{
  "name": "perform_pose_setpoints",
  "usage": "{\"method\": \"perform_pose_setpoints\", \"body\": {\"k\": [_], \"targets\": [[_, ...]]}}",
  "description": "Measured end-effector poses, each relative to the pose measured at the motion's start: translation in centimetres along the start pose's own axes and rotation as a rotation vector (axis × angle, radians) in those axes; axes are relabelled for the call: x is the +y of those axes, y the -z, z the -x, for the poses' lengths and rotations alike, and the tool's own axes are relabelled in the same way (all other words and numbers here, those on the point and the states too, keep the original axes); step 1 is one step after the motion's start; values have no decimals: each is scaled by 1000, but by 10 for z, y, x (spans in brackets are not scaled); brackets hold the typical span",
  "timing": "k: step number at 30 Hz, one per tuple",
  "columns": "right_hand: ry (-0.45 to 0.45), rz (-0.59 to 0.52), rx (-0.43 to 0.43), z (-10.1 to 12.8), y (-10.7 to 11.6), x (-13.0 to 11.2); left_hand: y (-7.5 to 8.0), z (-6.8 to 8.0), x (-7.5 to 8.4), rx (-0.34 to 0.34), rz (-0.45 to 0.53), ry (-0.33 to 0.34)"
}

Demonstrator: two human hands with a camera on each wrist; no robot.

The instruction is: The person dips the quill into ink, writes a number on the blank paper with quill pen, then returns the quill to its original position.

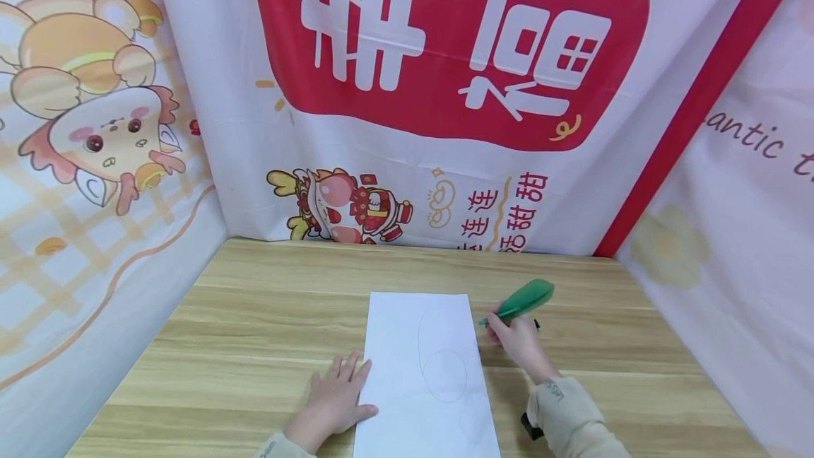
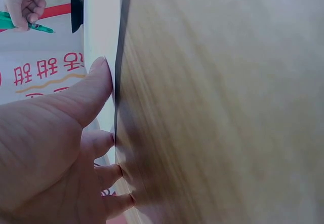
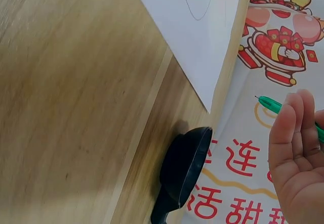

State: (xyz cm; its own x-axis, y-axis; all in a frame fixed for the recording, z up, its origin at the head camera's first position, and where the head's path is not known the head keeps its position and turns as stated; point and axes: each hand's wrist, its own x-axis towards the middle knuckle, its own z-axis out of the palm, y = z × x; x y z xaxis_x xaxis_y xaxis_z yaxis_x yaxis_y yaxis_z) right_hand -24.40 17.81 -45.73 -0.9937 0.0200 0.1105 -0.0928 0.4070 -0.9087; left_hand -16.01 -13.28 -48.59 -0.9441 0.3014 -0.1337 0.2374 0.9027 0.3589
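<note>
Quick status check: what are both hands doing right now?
Left hand flat, steadying white paper sheet. Right hand grips green feather-topped pen, tip just off paper's right edge. Nothing obstructing.

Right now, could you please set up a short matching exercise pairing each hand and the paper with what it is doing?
Things:
1. left hand
2. right hand
3. sheet of paper
4. table

States:
A. holds a green pen
B. bears faint pencilled ovals
C. lies flat at the paper's left edge
D. light wood grain

Pairs: 1-C, 2-A, 3-B, 4-D

Green pen, white paper with grey ovals, light woodgrain table.
</note>
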Motion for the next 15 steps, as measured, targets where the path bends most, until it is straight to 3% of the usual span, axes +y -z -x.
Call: {"method": "perform_pose_setpoints", "body": {"k": [15], "targets": [[-18, -5, 8, -3, 17, 6, 3, 2, 2, -1, 4, -9]]}}
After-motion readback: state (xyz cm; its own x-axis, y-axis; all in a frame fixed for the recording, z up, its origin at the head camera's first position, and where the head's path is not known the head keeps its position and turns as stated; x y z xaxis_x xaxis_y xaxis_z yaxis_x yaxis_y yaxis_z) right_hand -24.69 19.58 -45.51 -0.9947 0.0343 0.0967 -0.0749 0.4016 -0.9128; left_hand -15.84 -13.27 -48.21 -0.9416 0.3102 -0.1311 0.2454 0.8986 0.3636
